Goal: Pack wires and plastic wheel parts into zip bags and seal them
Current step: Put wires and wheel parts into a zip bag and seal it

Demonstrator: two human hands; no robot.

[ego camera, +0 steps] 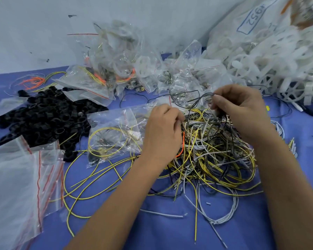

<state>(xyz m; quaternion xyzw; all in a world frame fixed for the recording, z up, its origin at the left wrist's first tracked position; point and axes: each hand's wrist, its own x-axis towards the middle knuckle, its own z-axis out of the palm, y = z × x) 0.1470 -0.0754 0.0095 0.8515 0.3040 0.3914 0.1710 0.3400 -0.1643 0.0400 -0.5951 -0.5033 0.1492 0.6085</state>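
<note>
My right hand point(242, 112) pinches black wires point(202, 98); my left hand point(163, 130) curls on an orange wire point(183, 141). Wire tangle point(215, 156) beneath both. Filled zip bag point(116, 134) just left. White wheel parts point(271, 69) beyond, right.

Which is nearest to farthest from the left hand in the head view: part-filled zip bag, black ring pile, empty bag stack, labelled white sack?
From the left hand:
1. Part-filled zip bag, right beside it.
2. Black ring pile, further left.
3. Empty bag stack, lower left.
4. Labelled white sack, top right corner.
</note>
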